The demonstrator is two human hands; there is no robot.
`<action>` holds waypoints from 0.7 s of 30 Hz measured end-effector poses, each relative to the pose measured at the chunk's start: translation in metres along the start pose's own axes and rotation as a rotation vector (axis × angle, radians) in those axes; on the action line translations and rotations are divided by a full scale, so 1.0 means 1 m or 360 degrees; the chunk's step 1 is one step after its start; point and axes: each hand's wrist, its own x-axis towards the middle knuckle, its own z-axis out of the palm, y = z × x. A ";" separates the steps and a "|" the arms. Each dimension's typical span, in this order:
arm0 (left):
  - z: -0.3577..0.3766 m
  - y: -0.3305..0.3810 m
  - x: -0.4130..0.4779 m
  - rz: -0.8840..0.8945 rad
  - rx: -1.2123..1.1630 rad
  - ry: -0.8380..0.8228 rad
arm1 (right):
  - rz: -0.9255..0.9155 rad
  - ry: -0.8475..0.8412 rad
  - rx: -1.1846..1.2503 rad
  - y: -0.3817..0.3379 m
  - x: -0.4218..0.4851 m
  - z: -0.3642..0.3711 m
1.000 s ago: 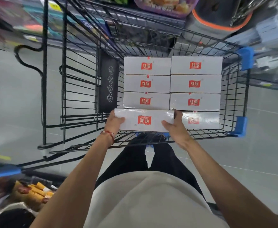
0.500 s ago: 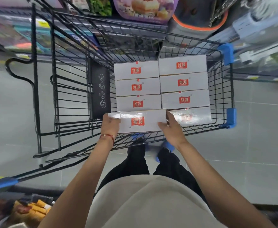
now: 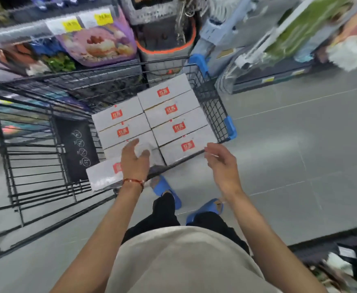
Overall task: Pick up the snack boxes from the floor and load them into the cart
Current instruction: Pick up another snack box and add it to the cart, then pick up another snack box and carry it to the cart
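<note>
Several white snack boxes with red labels (image 3: 171, 109) lie flat in two columns in the black wire cart (image 3: 212, 102). The nearest box of the left column (image 3: 103, 175) lies at the cart's near edge, a little out of line with the others. My left hand (image 3: 134, 160) hovers over it with fingers spread and nothing in its grasp. Off to the right of the cart's near corner, my right hand (image 3: 222, 163) is open and empty above the floor.
The cart's blue corner bumpers (image 3: 229, 126) face the grey tiled floor (image 3: 300, 144). Store shelves with packaged goods (image 3: 97, 41) stand behind the cart and on the right. My feet in blue slippers (image 3: 167, 191) stand just in front of the cart.
Both hands have let go of the box they held at the cart's near edge and drawn apart and back. The view has swung, so the cart now sits angled to the left.
</note>
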 end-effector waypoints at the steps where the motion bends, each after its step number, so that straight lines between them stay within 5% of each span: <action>1: 0.015 0.008 -0.012 0.0032 0.0007 -0.0030 | 0.0009 0.0028 0.0059 -0.001 -0.002 -0.018; 21: 0.388 0.168 -0.208 0.0631 0.0394 -0.1271 | 0.0042 0.0980 0.0964 0.025 -0.016 -0.373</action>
